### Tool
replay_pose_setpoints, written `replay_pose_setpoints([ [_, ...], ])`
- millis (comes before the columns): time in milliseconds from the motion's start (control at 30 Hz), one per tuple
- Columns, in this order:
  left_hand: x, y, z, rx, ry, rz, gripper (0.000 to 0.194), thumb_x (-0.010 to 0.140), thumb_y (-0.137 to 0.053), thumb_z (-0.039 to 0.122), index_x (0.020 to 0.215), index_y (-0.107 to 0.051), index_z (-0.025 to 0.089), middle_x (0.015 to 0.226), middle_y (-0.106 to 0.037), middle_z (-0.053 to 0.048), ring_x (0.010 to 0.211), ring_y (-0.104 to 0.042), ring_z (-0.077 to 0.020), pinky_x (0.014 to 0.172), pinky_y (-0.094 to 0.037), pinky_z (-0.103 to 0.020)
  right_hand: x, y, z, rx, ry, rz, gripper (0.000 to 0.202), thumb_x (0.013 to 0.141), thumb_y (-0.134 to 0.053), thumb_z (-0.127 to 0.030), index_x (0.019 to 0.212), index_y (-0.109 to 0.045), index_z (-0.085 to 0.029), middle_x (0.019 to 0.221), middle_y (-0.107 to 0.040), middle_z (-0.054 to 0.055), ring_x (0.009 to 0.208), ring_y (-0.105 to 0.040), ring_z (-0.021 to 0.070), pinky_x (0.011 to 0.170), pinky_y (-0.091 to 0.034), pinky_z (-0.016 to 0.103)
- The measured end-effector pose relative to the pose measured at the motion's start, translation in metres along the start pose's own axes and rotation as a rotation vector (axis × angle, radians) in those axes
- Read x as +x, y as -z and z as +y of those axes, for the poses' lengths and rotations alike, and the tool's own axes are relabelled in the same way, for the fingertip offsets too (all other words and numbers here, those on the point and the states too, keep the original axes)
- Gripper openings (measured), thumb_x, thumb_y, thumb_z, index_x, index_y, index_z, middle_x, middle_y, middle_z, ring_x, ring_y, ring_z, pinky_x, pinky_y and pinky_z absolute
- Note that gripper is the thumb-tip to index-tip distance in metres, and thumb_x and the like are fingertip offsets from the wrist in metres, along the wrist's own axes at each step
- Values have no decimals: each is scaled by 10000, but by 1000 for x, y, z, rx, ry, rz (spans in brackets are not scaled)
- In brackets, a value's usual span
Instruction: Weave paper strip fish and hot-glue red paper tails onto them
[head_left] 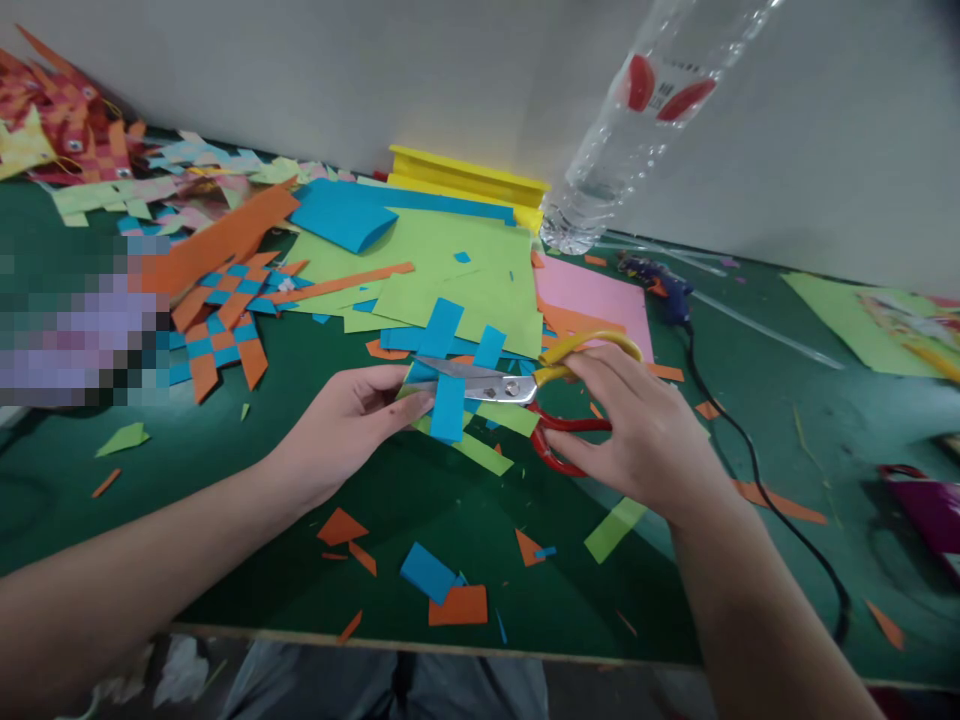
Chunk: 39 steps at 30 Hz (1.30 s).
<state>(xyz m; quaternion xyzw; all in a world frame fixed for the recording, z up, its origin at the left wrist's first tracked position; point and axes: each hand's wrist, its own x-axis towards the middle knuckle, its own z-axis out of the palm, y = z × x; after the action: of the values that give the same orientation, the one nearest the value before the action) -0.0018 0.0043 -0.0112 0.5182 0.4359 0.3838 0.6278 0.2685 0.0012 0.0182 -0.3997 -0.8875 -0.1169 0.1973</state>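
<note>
Scissors part around a blue-and-green woven paper piece above the middle of the green table, one blade over the paper and the other partly hidden beneath a blue strip. Our left hand pinches the piece by its left edge; our right hand is wrapped through the yellow and red handles. By our reading, the interlacing is done at least in part, while trimming is only partway: several blue strips jut out with square, uncut ends. Whether the green strips just below belong to the piece, we cannot tell. Orange-and-blue woven shapes to our left, their tails cut to points, look further along. Near the table's front edge, a blue offcut overlaps an orange rectangle. Beyond our hands, light-green paper sheets appear largely uncut.
</note>
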Motion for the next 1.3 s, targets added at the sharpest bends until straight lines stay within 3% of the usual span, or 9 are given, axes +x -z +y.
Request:
replay_pose_setpoints([
  [233,2,-1,-2,14,13,79,196,781,-718,397,890,-742,236,723,-633,7,604,-488,-105,554,-387,-225,-1,-2,1,55,-61,-5,323,831,-595,-270,1128,-531,-161,1016,-628,131,968,-614,275,737,-542,404],
  [367,3,-2,-2,-16,26,136,189,757,-738,388,829,-725,214,774,-668,0,666,-566,-121,595,-444,-223,-1,-2,0,118,-118,18,345,799,-606,-243,1132,-535,-183,1020,-629,115,953,-620,265,723,-540,394],
  [600,4,1,-1,-88,60,250,304,767,-727,384,1027,-696,229,1002,-708,-35,869,-649,-171,735,-516,-269,4,0,2,124,-280,111,300,766,-609,-245,1055,-538,-211,993,-628,98,886,-637,257,685,-525,373],
  [800,5,3,-1,-79,-11,278,282,738,-760,368,967,-700,215,923,-706,-22,838,-649,-160,724,-519,-253,1,-3,7,248,-428,154,322,756,-609,-231,1056,-491,-228,1011,-588,80,823,-595,200,650,-510,333],
  [933,6,3,0,-17,-91,259,249,735,-761,365,923,-709,209,893,-706,-21,841,-651,-182,774,-530,-302,-2,-3,13,379,-526,144,373,763,-627,-321,1090,-469,-236,929,-544,46,711,-501,160,613,-462,327],
  [1133,5,8,10,218,-313,172,63,732,-741,240,793,-728,245,1009,-694,-44,1019,-627,-239,882,-511,-342,-1,0,16,143,-456,75,492,725,-655,-433,1108,-431,-219,998,-507,84,871,-522,239,780,-435,444],
  [1300,4,15,13,366,-457,85,183,774,-663,132,847,-741,281,1098,-653,-34,1099,-591,-232,930,-480,-331,0,-1,12,24,-304,76,507,687,-677,-361,1109,-424,-237,1023,-521,85,991,-528,297,845,-406,472],
])
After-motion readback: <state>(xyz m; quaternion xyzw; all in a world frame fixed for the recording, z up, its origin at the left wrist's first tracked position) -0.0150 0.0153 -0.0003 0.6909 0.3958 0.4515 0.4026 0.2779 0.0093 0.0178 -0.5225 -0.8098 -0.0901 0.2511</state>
